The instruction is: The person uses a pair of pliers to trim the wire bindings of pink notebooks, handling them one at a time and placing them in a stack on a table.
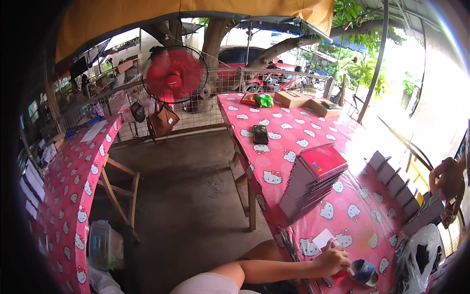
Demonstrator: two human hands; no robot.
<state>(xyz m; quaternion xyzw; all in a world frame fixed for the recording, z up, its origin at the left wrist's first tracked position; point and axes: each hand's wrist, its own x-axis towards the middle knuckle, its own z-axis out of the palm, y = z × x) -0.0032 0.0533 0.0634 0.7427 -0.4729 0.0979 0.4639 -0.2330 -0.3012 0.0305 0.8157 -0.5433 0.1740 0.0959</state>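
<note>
At lower right, left hand (pixel 335 260) partly covering notebook (pixel 321 239), grip unclear, right hand unseen

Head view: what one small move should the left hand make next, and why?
Probably slide the small white piece slightly toward the spiral notebook stack: the left hand's fingers are at its edge, the blue rounded object crowds the hand's other side, and patterned tabletop lies bare before the stack.

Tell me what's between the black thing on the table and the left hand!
A stack of spiral notebooks stands between the black phone-like object and the left hand, as the head view shows.
</note>
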